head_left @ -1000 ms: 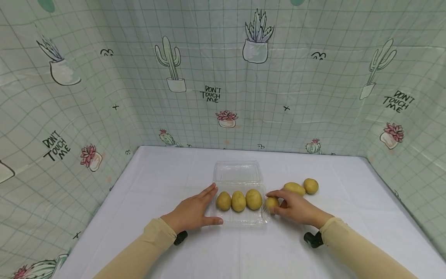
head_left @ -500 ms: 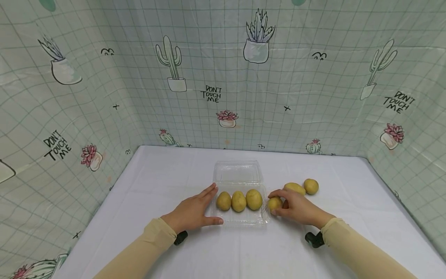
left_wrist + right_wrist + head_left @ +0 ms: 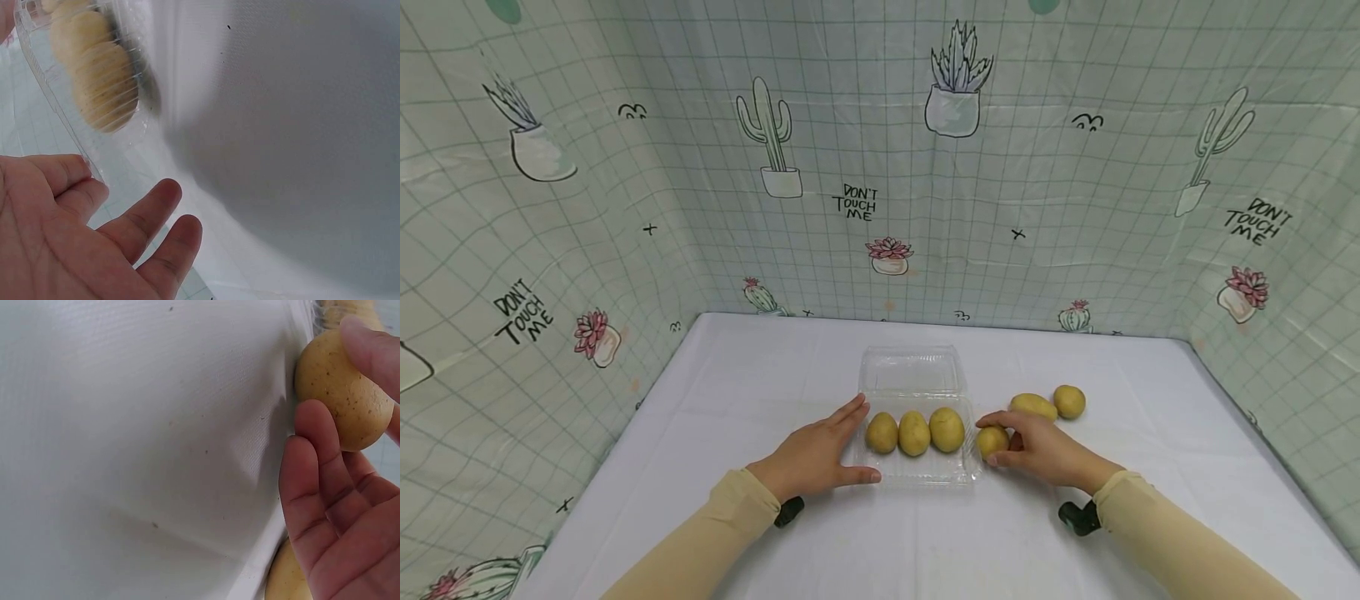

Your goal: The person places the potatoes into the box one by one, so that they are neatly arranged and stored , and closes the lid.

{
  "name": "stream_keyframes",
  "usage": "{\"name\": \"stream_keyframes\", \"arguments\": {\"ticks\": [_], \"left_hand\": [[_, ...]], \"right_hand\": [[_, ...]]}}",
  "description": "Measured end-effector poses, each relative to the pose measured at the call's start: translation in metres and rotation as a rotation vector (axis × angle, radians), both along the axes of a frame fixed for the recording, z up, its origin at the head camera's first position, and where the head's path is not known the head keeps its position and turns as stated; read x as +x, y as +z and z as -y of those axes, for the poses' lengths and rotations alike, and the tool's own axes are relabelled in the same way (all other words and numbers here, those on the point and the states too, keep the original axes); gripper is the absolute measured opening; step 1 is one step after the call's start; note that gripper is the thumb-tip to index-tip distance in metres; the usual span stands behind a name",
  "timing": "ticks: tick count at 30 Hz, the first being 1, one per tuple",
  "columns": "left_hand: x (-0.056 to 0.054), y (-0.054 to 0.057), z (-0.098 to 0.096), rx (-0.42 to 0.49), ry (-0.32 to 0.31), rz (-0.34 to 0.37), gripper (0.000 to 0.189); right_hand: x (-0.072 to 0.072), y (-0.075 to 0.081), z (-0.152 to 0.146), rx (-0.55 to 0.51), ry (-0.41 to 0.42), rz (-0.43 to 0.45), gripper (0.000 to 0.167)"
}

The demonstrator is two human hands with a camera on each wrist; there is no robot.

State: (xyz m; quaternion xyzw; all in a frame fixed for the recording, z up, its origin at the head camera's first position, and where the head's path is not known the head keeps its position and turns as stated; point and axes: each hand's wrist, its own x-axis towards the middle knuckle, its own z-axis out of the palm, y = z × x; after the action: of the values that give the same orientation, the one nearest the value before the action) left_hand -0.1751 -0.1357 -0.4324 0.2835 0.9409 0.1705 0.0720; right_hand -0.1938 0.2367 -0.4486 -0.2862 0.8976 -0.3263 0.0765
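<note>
A clear plastic clamshell box (image 3: 917, 476) stands with its lid folded back, and three potatoes (image 3: 913, 433) lie in a row inside it. My left hand (image 3: 820, 450) rests against the box's left side, fingers and thumb spread; in the left wrist view the fingertips (image 3: 80, 164) touch the clear rim. Just right of the box, my right hand (image 3: 1037, 446) holds another potato (image 3: 992, 442) between thumb and fingers. In the right wrist view that potato (image 3: 344, 387) sits close to the white cloth, thumb on one side and fingers on the other.
Behind my right hand lie a longish potato (image 3: 1033, 406) and a rounder potato (image 3: 1069, 401), side by side. The box's open lid (image 3: 912, 368) lies toward the back. White cloth covers the table (image 3: 760, 375), and a printed curtain (image 3: 820, 275) stands around it.
My right hand has shifted slightly right with its potato, away from the box's edge. The left hand and the three potatoes in the box have stayed put.
</note>
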Motion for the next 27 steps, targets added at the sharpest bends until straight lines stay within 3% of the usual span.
{"name": "stream_keyframes", "arguments": {"ticks": [27], "left_hand": [[0.001, 0.002, -0.001, 0.006, 0.004, 0.007, 0.102]], "right_hand": [[0.002, -0.001, -0.011, 0.008, -0.03, -0.008, 0.048]]}}
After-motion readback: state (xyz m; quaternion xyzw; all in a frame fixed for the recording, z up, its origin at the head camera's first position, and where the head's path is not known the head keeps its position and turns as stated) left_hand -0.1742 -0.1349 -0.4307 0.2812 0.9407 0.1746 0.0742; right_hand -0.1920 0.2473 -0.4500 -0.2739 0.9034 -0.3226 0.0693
